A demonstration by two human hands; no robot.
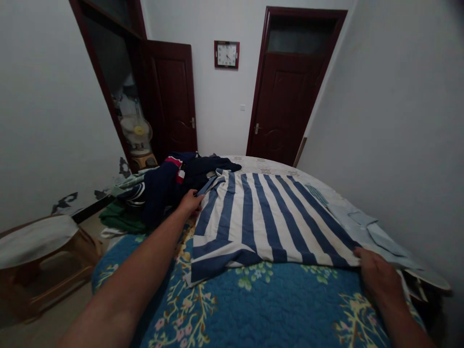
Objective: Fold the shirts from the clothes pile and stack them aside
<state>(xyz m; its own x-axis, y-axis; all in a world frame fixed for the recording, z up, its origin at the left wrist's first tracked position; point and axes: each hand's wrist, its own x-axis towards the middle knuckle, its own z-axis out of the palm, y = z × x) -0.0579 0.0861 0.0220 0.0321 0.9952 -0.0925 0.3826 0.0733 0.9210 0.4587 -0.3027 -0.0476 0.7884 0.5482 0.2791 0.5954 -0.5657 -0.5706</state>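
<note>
A blue-and-white striped shirt (257, 217) lies spread on the blue floral quilt (282, 299). My left hand (190, 203) is closed on its left edge, near the narrow blue band at the top left. Nearer to me, one part of the shirt is folded over at its lower left. At the lower right corner, my right hand (379, 273) pinches the fabric. Its fingertips are partly hidden by the hand itself.
Dark clothes (195, 169) and a green garment (123, 217) are piled left of the shirt. A pale blue garment (362, 224) lies along the right edge. On the floor at left stands a stool (61, 237). A wall (402, 111) closes the right side.
</note>
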